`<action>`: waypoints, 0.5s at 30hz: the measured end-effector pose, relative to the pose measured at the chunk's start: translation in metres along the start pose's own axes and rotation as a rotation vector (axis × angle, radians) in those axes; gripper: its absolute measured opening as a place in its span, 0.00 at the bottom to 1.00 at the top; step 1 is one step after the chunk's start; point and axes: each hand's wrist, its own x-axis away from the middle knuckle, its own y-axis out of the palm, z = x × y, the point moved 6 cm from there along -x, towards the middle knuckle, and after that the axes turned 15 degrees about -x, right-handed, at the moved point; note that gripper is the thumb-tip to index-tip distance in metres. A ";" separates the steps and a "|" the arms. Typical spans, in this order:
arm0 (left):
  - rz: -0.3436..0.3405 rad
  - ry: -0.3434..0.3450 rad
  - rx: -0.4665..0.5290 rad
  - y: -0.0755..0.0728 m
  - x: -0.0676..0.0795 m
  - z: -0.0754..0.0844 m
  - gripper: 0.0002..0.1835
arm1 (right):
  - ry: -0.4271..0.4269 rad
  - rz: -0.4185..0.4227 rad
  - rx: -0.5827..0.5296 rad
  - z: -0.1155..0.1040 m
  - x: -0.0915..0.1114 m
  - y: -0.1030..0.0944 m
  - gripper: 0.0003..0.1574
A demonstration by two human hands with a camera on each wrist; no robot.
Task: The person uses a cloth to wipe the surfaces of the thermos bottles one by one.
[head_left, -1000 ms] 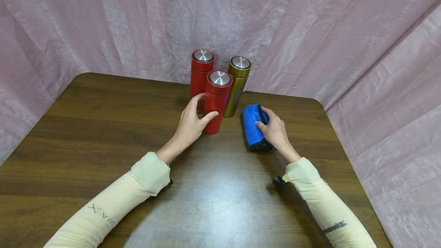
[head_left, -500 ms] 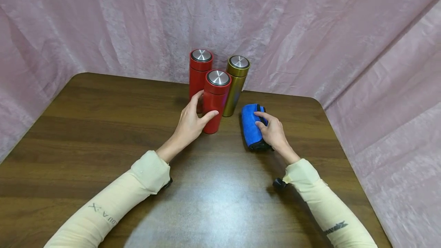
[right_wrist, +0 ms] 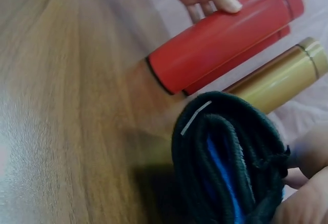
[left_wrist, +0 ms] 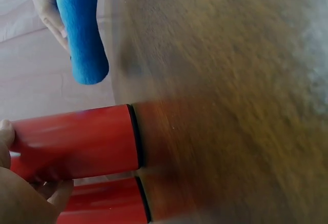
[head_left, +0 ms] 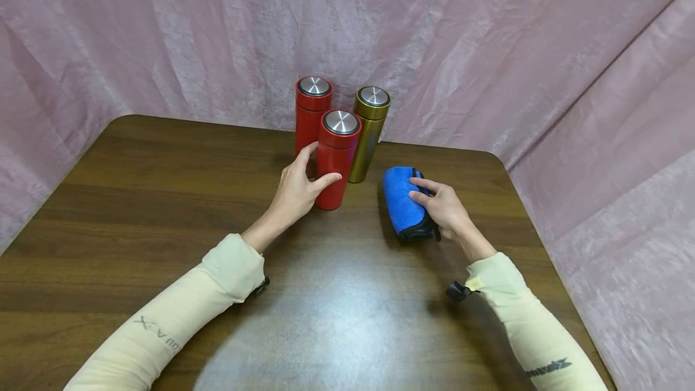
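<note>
My left hand [head_left: 295, 189] grips the nearest red thermos flask [head_left: 333, 168], thumb in front and fingers round its left side. The flask stands upright with a silver lid. Behind it on the left is another red flask [head_left: 312, 110], and on the right a gold flask [head_left: 367, 137]; both are partly hidden. My right hand [head_left: 447, 207] pinches a rolled blue towel [head_left: 403, 201] with black edging by its right side. A shadow lies beside the towel in the right wrist view, and it seems slightly raised. Its folded end [right_wrist: 225, 157] faces that camera.
The brown wooden table [head_left: 163, 198] carries all these things. A pink curtain [head_left: 217, 35] hangs behind the table's back edge, and another curtain [head_left: 624, 198] runs along the right side. A small black device [head_left: 458, 290] sits at my right cuff.
My right hand has shifted slightly right and taken the towel with it, its grip changing along the towel's edge. My left hand stays on the red flask; the whole view drifts a little.
</note>
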 end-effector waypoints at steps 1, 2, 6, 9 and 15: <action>-0.002 0.000 0.008 -0.001 0.001 0.000 0.41 | 0.013 -0.019 -0.023 0.000 0.003 -0.001 0.33; -0.005 -0.001 0.018 -0.002 0.002 0.001 0.41 | 0.023 -0.035 -0.041 -0.001 0.006 -0.002 0.33; -0.026 0.000 0.065 -0.004 0.007 0.003 0.41 | 0.053 -0.080 -0.098 -0.002 0.017 -0.006 0.34; -0.043 -0.002 0.083 -0.006 0.012 0.003 0.42 | 0.063 -0.094 -0.112 -0.003 0.025 -0.007 0.35; -0.059 0.000 0.085 -0.012 0.023 0.005 0.42 | 0.056 -0.120 -0.152 -0.009 0.037 -0.004 0.37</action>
